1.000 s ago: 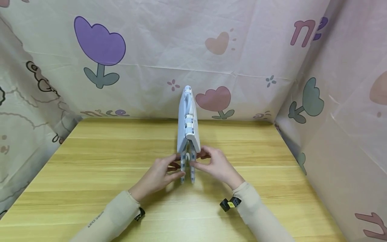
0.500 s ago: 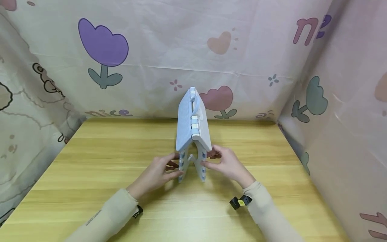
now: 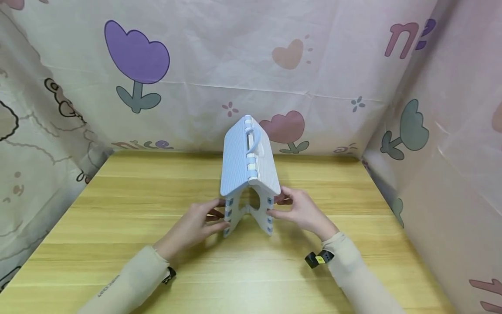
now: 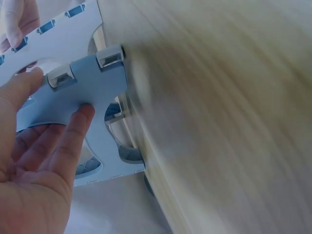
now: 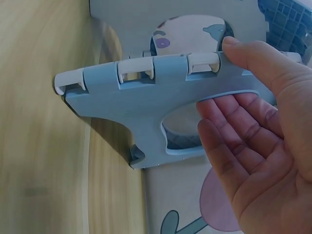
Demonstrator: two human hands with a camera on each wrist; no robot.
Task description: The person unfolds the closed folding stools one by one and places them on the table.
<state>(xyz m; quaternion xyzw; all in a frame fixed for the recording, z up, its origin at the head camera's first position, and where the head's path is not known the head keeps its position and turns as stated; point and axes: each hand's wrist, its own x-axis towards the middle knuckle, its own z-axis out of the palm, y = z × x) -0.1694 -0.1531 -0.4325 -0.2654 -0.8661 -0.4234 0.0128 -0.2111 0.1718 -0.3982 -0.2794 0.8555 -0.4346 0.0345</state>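
The blue-and-white folding stool (image 3: 236, 159) stands on the wooden table (image 3: 157, 189), between the hands, partly unfolded: its legs are parted, but the top halves slope like a roof, so spreading them flat seems left to do. The left hand (image 3: 192, 225) grips one leg panel (image 4: 107, 80), thumb at its edge; the right hand (image 3: 304, 213) grips the other likewise. Printed cloth (image 3: 219, 52) hangs behind
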